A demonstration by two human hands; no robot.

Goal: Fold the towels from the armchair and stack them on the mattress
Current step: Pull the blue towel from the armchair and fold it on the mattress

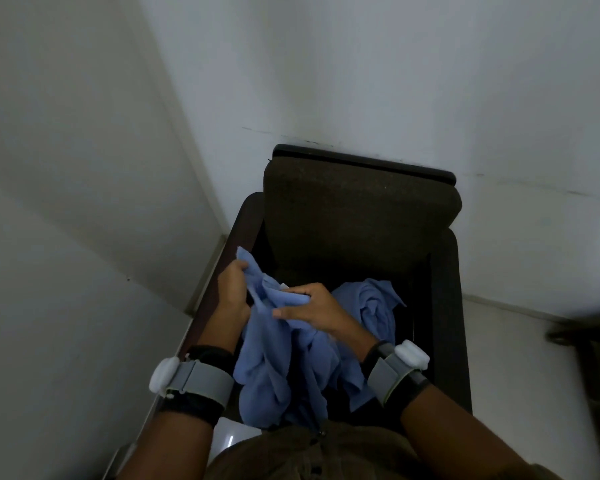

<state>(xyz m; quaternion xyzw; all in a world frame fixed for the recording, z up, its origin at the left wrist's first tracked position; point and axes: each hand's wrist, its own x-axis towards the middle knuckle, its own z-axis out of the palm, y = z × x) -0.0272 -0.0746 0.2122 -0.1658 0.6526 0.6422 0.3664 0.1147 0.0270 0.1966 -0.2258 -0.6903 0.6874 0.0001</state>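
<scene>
Blue towel hangs bunched above the near part of the dark armchair seat, the left hand and right hand each clenched on its upper folds, seemingly hunting an edge, while another towel lies crumpled farther right.

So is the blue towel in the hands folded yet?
No, the blue towel is still crumpled: it hangs in loose bunched folds between the left hand and right hand, over the armchair.
</scene>
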